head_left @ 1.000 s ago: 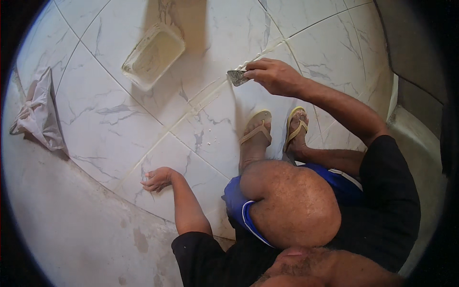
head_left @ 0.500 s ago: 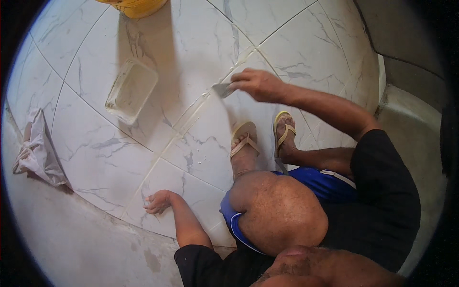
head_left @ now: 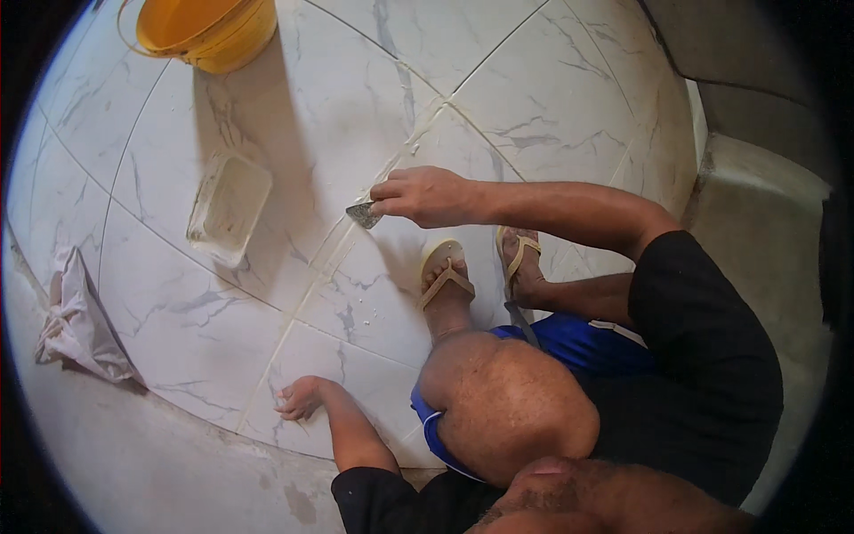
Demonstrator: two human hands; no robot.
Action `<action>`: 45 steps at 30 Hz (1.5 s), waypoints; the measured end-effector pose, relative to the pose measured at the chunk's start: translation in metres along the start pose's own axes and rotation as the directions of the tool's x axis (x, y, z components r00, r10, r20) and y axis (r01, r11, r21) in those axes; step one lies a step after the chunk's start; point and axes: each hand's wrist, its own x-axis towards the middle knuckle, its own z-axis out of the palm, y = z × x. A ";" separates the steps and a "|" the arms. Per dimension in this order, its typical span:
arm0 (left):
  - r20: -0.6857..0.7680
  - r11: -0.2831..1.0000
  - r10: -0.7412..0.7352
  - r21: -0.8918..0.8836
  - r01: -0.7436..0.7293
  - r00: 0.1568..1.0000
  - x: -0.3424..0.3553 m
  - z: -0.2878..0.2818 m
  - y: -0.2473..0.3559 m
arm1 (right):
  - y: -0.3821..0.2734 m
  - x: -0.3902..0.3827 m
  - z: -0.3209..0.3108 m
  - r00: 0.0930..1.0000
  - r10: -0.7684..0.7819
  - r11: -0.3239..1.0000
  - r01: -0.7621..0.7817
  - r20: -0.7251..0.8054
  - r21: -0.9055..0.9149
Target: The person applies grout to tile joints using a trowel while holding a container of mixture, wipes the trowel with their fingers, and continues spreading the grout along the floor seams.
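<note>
My right hand (head_left: 427,196) is closed on a small grey scraper (head_left: 362,214), its blade at a tile joint streaked with whitish grout (head_left: 384,171). The joint runs slantwise across the marble-patterned floor tiles (head_left: 374,285), with small white crumbs scattered beside it. Down at the lower left, my left hand (head_left: 301,398) leans on a tile near the same joint line; its fingers are bent and a little apart, and no object shows in them. Left of the scraper sits a white rectangular tub (head_left: 231,209), smeared inside with pale residue.
A yellow bucket (head_left: 229,40) with a handle stands at the upper left. A crumpled white cloth (head_left: 84,325) lies at the tile edge beside bare concrete (head_left: 178,454). My sandalled feet (head_left: 445,280) are just below the working joint. A grey ledge (head_left: 765,196) lies at the right.
My right hand has drawn the scraper down and left along the joint. My left hand stays on the tile. The view has shifted, bringing more of the yellow bucket into sight.
</note>
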 end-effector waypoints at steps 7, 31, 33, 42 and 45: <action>-0.029 0.999 0.032 0.013 -0.032 0.999 -0.002 0.008 -0.007 | 0.074 -0.055 -0.069 0.990 0.142 0.976 -0.140 -0.001 -0.165; 0.088 0.997 -0.055 -0.043 0.059 0.995 0.005 0.001 -0.006 | 0.116 -0.096 -0.118 0.912 0.384 0.905 -0.403 -0.142 -0.136; 0.100 0.996 -0.061 -0.054 0.067 0.993 0.005 0.001 -0.005 | 0.117 -0.100 -0.118 0.906 0.395 0.896 -0.416 -0.149 -0.157; 0.092 0.996 -0.059 -0.058 0.064 0.994 0.005 0.002 -0.006 | 0.123 -0.116 -0.126 0.827 0.504 0.848 -0.528 -0.249 -0.039; 0.100 0.996 -0.051 -0.063 0.057 0.994 0.004 0.002 -0.004 | 0.109 -0.110 -0.117 0.836 0.486 0.858 -0.512 -0.254 -0.044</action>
